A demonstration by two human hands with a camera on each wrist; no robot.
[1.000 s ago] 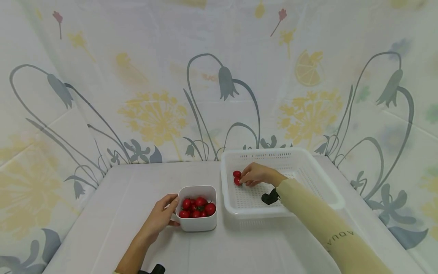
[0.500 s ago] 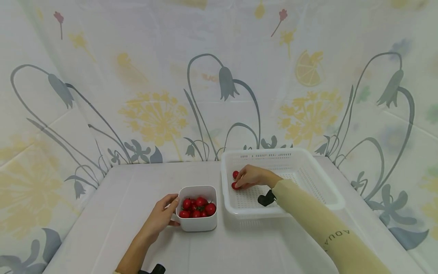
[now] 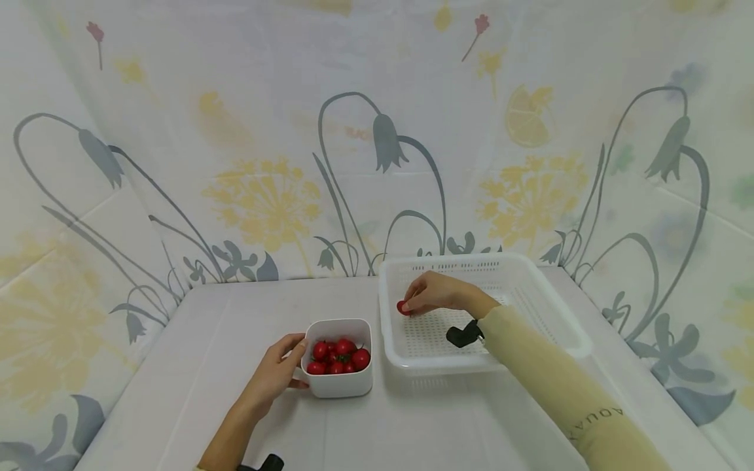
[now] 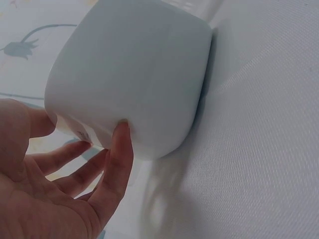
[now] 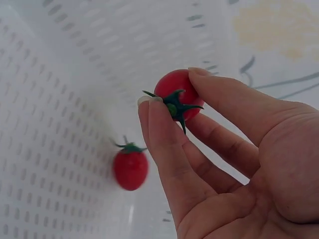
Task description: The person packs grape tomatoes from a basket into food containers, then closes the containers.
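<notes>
While the left hand (image 3: 272, 378) rested against the left wall of the small white square bowl (image 3: 340, 386), its thumb pressed to the near left corner and its fingers lay relaxed along the side, so its grip was loose and wrapped round nothing. The left wrist view showed the same: the thumb (image 4: 118, 154) touched the bowl's smooth outer wall (image 4: 134, 79) and the other fingers spread below it. The bowl stood on the pale surface (image 3: 235, 327), just left of the white perforated basket (image 3: 554, 307), and held a heap of red cherry tomatoes (image 3: 338, 355).

The right hand (image 3: 438, 294) was inside the basket at its far left corner. Its grip was narrow, with thumb and forefinger pinching one cherry tomato (image 5: 178, 93) by the sides, the green calyx facing the wrist camera. From the head view that held tomato (image 3: 403, 307) showed only as a red spot at the fingertips, close to the basket's left wall. A second cherry tomato (image 5: 130, 168) lay blurred in the right wrist view, below and left of the pinched one, close to the slotted floor; whether it rested there I could not tell. A black strap (image 3: 463, 335) sat at the right wrist, above a pale yellow sleeve (image 3: 554, 392).
</notes>
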